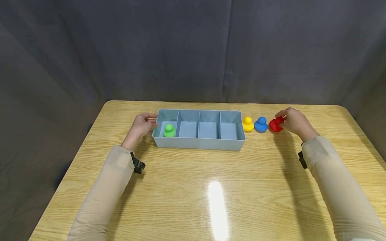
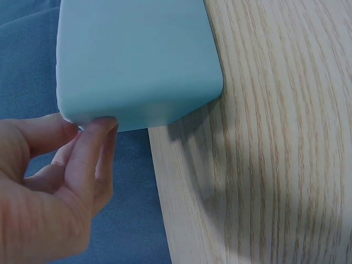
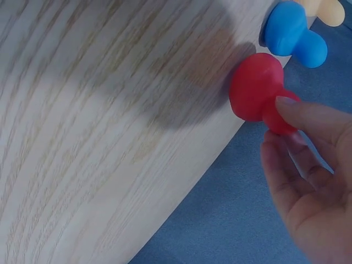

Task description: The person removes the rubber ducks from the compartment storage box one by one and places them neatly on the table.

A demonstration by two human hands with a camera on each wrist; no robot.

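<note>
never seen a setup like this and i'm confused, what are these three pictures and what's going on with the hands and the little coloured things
No machine here: a person works with bare hands and wears three cameras. The wide picture comes from the head, the close-ups from each wrist. On the wooden table stands a pale blue four-compartment tray with a green toy figure in its leftmost compartment. Beside it stand a yellow figure and a blue figure. The left hand touches the tray's end. The right hand pinches a red figure.

Left hand [image 2: 44,187] at the lower left, fingers [image 2: 96,148] touching a corner of the pale blue tray [image 2: 137,55] (rounded edges), wood-grain worktop [image 2: 264,165] beneath, its edge running alongside.
</note>
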